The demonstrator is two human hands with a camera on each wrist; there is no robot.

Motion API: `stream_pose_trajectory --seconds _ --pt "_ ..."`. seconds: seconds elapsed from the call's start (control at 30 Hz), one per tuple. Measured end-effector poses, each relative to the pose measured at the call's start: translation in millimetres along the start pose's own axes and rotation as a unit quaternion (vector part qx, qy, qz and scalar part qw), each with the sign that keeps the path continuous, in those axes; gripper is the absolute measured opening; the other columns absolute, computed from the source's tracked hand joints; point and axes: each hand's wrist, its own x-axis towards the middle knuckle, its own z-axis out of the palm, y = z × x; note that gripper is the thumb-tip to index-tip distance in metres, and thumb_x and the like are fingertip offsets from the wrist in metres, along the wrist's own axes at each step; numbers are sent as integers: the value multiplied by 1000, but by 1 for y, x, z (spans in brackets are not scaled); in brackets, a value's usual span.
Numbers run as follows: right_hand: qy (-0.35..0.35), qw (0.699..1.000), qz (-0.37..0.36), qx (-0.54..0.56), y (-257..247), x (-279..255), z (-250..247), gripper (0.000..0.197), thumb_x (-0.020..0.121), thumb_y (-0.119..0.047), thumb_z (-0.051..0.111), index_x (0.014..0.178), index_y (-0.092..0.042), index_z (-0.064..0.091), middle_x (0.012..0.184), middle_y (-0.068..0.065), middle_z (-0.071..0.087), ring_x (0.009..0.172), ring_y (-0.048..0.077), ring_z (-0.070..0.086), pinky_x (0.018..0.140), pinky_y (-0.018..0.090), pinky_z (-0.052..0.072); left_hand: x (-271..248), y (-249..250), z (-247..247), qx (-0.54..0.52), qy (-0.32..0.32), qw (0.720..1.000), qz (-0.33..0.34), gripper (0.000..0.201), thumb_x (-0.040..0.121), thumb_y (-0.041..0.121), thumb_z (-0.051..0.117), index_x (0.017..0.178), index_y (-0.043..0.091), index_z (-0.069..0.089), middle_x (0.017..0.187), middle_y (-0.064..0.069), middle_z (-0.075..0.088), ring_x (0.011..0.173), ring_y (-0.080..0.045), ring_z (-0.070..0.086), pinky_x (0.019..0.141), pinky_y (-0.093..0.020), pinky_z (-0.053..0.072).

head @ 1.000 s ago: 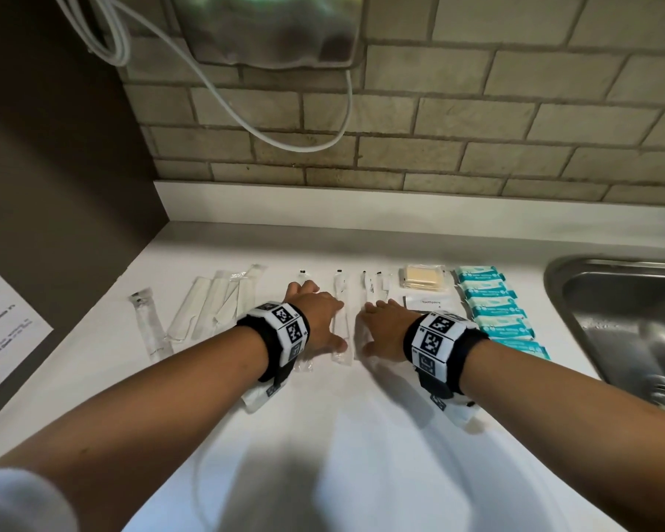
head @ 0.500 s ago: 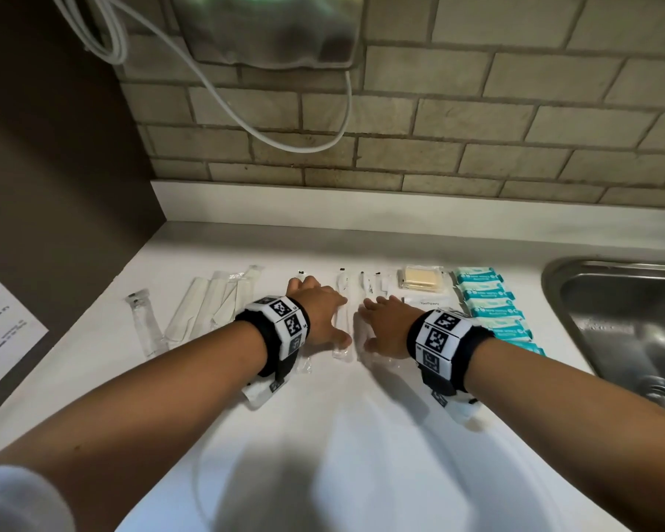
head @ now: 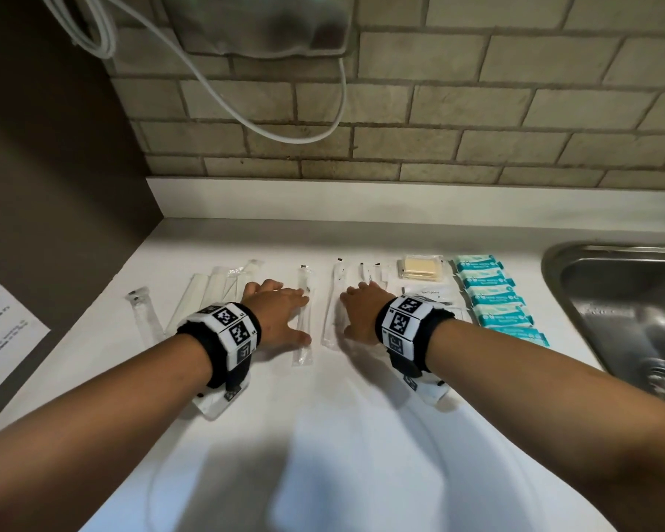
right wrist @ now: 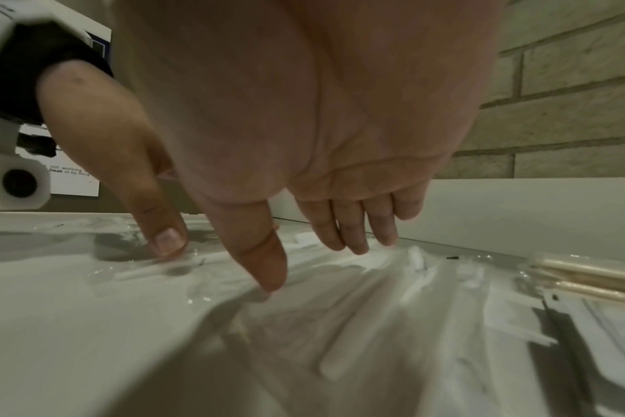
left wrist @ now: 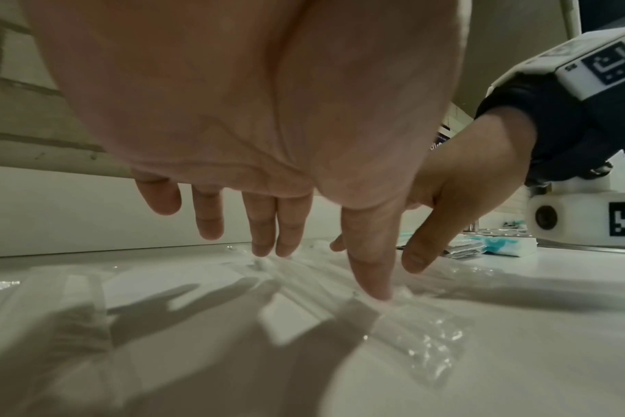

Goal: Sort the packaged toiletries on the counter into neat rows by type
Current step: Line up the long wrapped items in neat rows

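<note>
Clear-wrapped toiletries lie in a row across the white counter (head: pixel 342 435). My left hand (head: pixel 281 316) lies flat with straight fingers on the wrapped sticks; its thumb (left wrist: pixel 370 270) touches a clear toothbrush packet (head: pixel 303 320). My right hand (head: pixel 361 312) also lies flat, fingers straight, on the neighbouring clear packets (head: pixel 333 312), its thumb (right wrist: pixel 264 262) pressing the plastic. Right of it sit a yellow soap packet (head: pixel 419 267), a white toothpaste sachet (head: pixel 430 292) and a column of teal wipe packs (head: pixel 494 297). At far left lie a lone clear packet (head: pixel 143 316) and several wrapped white combs (head: pixel 212 293).
A steel sink (head: pixel 626 309) is set into the counter at the right. A brick wall (head: pixel 438 109) with a white ledge runs behind, and a white cable (head: pixel 269 128) hangs from a dispenser above. A printed sheet (head: pixel 1 332) hangs on the dark left wall.
Both hands have slid apart by a little: the left one with its packet to the left, the right one slightly right, so a gap now shows between the toothbrush packets.
</note>
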Motion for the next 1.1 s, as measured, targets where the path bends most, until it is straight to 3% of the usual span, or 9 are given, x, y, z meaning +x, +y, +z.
stream_pose_trajectory --seconds 0.2,0.37,0.47,0.6,0.73,0.83,1.1 --pt "29 999 -10 28 -8 9 -4 64 93 -44 45 145 -8 33 145 12 43 137 31 36 118 42 21 12 -3 2 28 -6 1000 4 83 81 68 51 150 28 30 160 9 19 147 -24 11 113 -43 11" --pt "-4 1000 -3 -15 -12 12 -2 65 87 -50 57 139 -13 43 137 9 49 132 29 41 115 41 24 18 -3 2 16 -1 1000 10 80 82 67 51 149 28 30 160 9 19 147 -25 11 115 -45 10" --pt "8 1000 -2 -22 -10 9 -4 61 86 -43 61 136 -11 47 136 7 51 131 27 43 114 38 26 21 -2 3 16 0 1000 19 78 82 68 51 147 29 33 160 8 20 146 -26 12 114 -46 12" --pt "-6 999 -2 46 -2 2 -13 55 89 -31 56 138 -9 44 129 10 59 125 29 52 105 35 37 27 0 3 22 -4 999 28 78 82 69 49 147 29 33 160 8 21 146 -27 12 113 -47 13" --pt "-14 995 12 101 -2 -1 -14 70 86 -50 60 140 -10 41 126 10 62 123 29 52 103 38 38 31 -1 3 23 -3 999 33 77 81 69 50 146 32 34 159 8 22 145 -27 13 112 -46 12" --pt "-10 993 11 113 -3 0 -12 71 83 -48 66 138 -11 40 121 10 64 121 29 54 98 37 40 30 -1 3 27 -3 999 35 76 81 69 49 146 33 34 159 8 23 145 -27 13 112 -46 12" --pt "-21 995 19 97 1 -1 -13 69 84 -42 65 141 -10 42 130 9 59 123 28 54 101 35 40 28 -1 5 27 9 999 32 76 79 72 49 144 33 39 158 8 27 143 -26 17 112 -43 13"
